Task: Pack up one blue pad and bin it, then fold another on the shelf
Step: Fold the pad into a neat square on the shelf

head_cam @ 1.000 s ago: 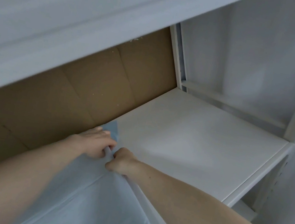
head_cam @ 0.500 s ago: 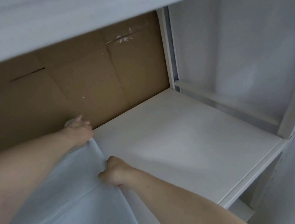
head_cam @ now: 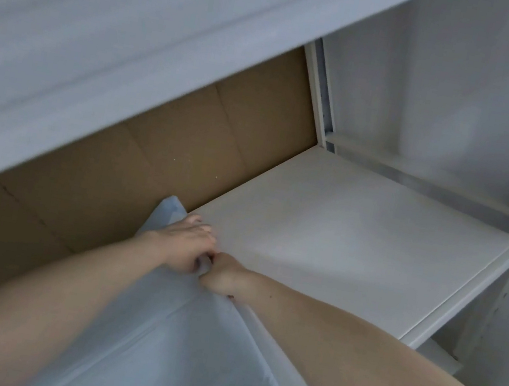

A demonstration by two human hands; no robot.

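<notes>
White metal shelf (head_cam: 355, 243) is filling the middle of the view, its bare board running to the right edge, with another white board (head_cam: 134, 55) overhanging it above. Brown cardboard (head_cam: 156, 169) is standing against the back on the left, creased in vertical folds. White uprights (head_cam: 318, 102) are framing the far corner.

Pad (head_cam: 181, 342) is lying across the near left part of the shelf, pale side up, spreading toward the camera between both forearms. A blue corner (head_cam: 170, 212) is sticking up against the cardboard just beyond the left hand; another blue patch is showing at the bottom edge.

Left hand (head_cam: 185, 248) is resting on the pad's far end, fingers (head_cam: 203, 229) curling down over the edge and gripping a bunched fold. Right hand (head_cam: 222, 273) is sitting just beside it, knuckles touching the left, clenched around the same bunch of material. Both hands are meeting at the pad's right border, near where the bare shelf board begins.

Right fingertips are hidden under the fist.
</notes>
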